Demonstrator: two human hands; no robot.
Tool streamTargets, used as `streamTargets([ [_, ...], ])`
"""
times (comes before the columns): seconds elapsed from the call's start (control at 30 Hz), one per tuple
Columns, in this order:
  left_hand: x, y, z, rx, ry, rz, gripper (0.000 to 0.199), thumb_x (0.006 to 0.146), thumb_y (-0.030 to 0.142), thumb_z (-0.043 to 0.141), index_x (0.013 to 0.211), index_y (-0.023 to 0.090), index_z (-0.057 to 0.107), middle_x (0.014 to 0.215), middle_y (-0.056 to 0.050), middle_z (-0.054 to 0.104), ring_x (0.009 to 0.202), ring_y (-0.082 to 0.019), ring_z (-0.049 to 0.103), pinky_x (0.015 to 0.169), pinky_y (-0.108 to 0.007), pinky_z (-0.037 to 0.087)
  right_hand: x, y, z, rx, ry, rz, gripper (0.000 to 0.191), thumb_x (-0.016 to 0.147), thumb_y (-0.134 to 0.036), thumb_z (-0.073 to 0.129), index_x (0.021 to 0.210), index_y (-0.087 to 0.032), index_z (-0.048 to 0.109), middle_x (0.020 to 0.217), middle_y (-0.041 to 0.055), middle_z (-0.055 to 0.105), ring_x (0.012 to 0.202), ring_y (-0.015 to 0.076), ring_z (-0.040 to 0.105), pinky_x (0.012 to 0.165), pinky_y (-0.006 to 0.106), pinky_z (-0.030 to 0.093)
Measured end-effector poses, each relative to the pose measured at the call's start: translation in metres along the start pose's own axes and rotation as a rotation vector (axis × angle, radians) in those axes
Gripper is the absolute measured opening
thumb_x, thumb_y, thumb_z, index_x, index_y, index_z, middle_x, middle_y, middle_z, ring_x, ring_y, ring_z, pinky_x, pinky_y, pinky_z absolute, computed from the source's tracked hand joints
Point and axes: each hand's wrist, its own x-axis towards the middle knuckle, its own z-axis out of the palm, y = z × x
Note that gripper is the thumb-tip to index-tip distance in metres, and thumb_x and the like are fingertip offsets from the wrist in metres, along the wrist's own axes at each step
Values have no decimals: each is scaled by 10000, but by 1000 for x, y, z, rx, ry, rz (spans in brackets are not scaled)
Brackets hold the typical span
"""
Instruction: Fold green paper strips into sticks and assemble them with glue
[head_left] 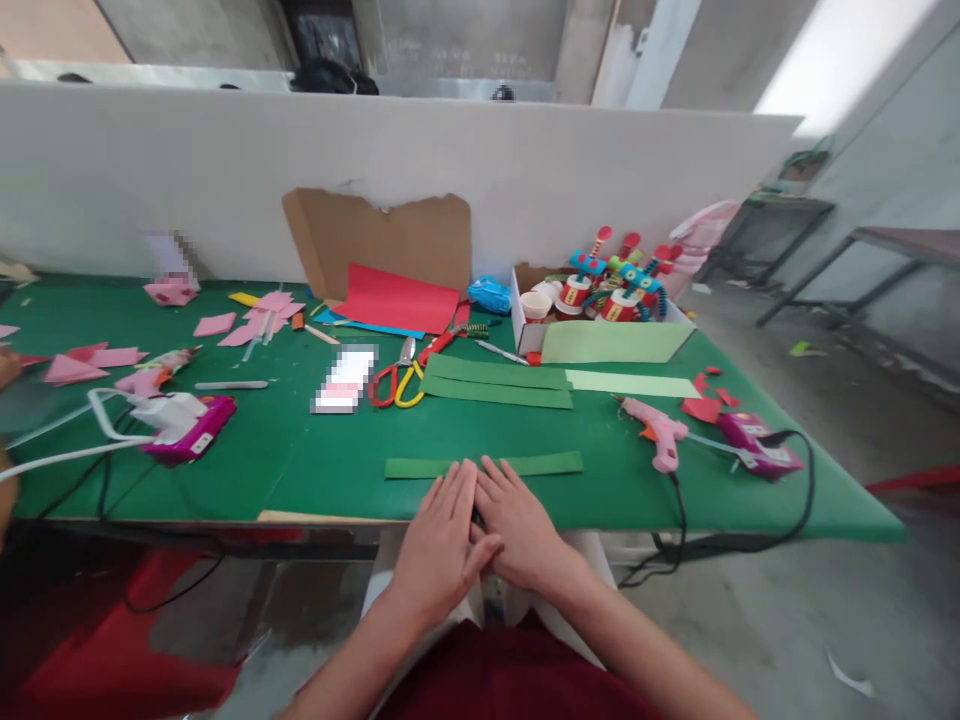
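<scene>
Forearms (382,640) lead to left hand (444,525) and right hand (521,520), flat and unclamped on a green strip (551,463), likely light, bendy, best held by its three-o'clock end.

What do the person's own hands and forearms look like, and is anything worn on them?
The left hand and right hand are bare, with no gloves, and I see no ring, watch or bracelet. Both forearms are uncovered as far as the picture shows, without sleeves in view; dark red clothing shows between them.

Near strip (551,463) leaf-green; tabletop (300,470) deeper green; large sheet (401,300) red; cardboard (390,235) brown; plastic bundle (490,294) blue.
</scene>
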Motion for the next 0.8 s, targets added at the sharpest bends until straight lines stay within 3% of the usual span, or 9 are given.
streamTargets([
  [0.1, 1, 11, 19, 31, 38, -10, 817, 892, 613, 309, 1426, -4, 297, 1407, -232, 447, 1336, -303, 390, 1065, -431, 345, -7, 7, 3, -41, -9, -14, 553, 941, -343, 390, 1460, -173, 302, 1504, 59, 355, 1412, 230, 259, 1164, 448, 217],
  [0.2, -5, 0, 21, 71, 27, 22, 804, 880, 640, 302, 1399, 30, 378, 1408, -217, 453, 1339, -307, 385, 1077, -435, 328, -22, 20, -2, -75, 4, 32, 517, 958, -325, 341, 1449, -164, 326, 1511, 53, 334, 1415, 216, 255, 1168, 448, 209],
  [0.37, -16, -30, 7, 127, 18, -7, 717, 907, 598, 289, 1380, 79, 433, 1383, -172, 500, 1307, -289, 436, 1057, -430, 359, -47, 46, -11, -123, 0, 127, 504, 961, -302, 325, 1442, -153, 342, 1509, 53, 333, 1411, 214, 266, 1160, 452, 235],
  [0.63, -32, -66, -8, 191, -52, -55, 656, 935, 547, 246, 1320, 92, 519, 1374, -146, 513, 1279, -288, 470, 1051, -450, 361, -80, 85, -7, -200, 103, 195, 522, 979, -356, 271, 1473, -188, 265, 1499, 61, 357, 1400, 206, 294, 1144, 460, 257],
  [0.8, -21, -69, -26, 195, -13, -111, 560, 939, 491, 284, 1277, 145, 567, 1332, -120, 561, 1282, -301, 466, 1046, -498, 357, -80, 79, -23, -188, 172, 264, 569, 958, -459, 320, 1452, -176, 325, 1475, 77, 395, 1394, 247, 306, 1143, 506, 246],
])
